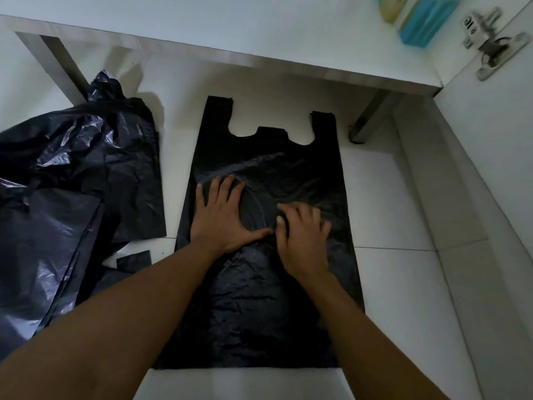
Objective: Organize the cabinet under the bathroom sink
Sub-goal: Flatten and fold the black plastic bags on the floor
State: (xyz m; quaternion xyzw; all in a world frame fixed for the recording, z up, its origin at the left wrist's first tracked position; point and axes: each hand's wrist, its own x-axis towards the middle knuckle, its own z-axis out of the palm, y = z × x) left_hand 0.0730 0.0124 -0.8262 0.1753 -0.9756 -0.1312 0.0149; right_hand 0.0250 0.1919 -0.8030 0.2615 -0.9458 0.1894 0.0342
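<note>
A black plastic carrier bag (268,307) lies flat on the white tiled floor (386,209), its two handles pointing away from me toward the cabinet. My left hand (223,215) rests palm-down on the bag's middle with the fingers spread. Just to its right, my right hand (302,241) also presses on the bag, fingers slightly curled and blurred. Neither hand holds anything. A loose heap of more black plastic bags (72,183) is piled on the floor to the left.
The white cabinet's bottom edge (259,57) runs across the top, on metal legs (367,121). Its open door (490,116) with a metal hinge (490,41) stands at the right. A teal pack (427,21) and a yellowish bottle (389,8) sit inside.
</note>
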